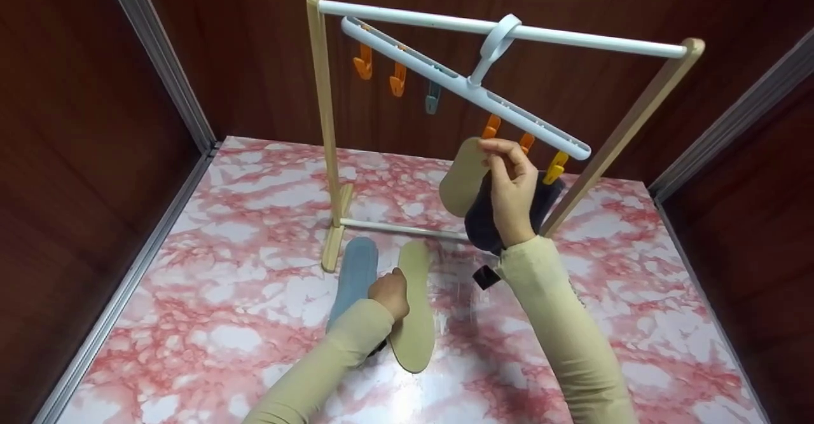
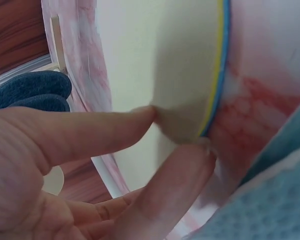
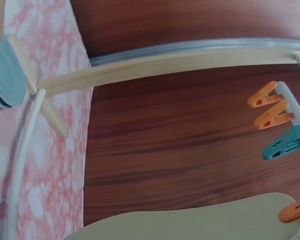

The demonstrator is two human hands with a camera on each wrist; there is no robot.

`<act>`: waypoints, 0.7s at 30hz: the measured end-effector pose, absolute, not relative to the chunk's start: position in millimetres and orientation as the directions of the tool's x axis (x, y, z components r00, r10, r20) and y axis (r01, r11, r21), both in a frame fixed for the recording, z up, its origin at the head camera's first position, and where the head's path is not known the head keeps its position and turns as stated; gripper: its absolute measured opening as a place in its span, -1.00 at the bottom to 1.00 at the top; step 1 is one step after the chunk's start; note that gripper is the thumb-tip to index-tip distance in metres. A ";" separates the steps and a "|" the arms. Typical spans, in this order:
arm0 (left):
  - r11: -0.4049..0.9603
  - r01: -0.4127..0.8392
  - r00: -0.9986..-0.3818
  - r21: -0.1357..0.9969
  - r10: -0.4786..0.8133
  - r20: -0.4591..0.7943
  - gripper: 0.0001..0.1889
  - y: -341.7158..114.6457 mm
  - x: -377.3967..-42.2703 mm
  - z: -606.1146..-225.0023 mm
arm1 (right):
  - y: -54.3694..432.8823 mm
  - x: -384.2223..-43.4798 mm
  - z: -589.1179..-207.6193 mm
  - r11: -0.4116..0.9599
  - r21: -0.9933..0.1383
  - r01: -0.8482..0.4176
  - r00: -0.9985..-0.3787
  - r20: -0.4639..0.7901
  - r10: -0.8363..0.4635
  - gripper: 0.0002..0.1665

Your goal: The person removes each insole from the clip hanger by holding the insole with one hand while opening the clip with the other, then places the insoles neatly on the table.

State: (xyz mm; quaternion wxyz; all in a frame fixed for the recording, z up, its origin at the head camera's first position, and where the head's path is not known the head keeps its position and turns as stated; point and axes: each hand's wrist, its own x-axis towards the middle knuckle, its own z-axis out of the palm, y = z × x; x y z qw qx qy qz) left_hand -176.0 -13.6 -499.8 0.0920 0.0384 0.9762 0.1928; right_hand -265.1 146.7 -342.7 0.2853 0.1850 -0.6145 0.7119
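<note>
My left hand [image 1: 389,294] pinches the edge of a beige insole [image 1: 416,309] lying on the table. In the left wrist view, the thumb rests on its pale face [image 2: 185,65], and a finger sits at its yellow-and-blue rim. Beside this hand lies a light blue insole [image 1: 359,265]. My right hand [image 1: 512,189] is raised, thumb and forefinger pinching at the upper edge of a second beige insole [image 1: 461,182]. An orange clip [image 3: 292,210] bites that insole's top end in the right wrist view. Dark navy insoles [image 1: 483,220] hang behind the right hand, partly hidden by it.
A white clip hanger [image 1: 413,61] hooks over the white rod [image 1: 591,39] of a wooden stand [image 1: 325,106], slanting down to the right. Orange clips [image 1: 363,65] and a teal clip [image 1: 432,100] dangle on its left half; a yellow clip [image 1: 555,168] is at the right end.
</note>
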 end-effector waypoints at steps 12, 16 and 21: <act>0.935 0.039 -0.977 0.354 0.110 -0.183 -0.48 -13.3 -193.2 -484.4 | 151.5 -262.5 -339.6 -0.095 -0.762 -0.641 -0.756 0.605 0.250 -0.74; 0.894 0.054 -0.975 0.445 0.143 -0.169 -0.41 -14.9 -204.9 -479.2 | 153.0 -262.2 -339.9 -0.087 -0.766 -0.637 -0.756 0.600 0.262 -0.73; 0.834 0.085 -0.975 0.546 0.183 -0.126 -0.37 -14.9 -223.1 -470.9 | 153.2 -261.8 -343.0 -0.062 -0.766 -0.640 -0.750 0.605 0.267 -0.74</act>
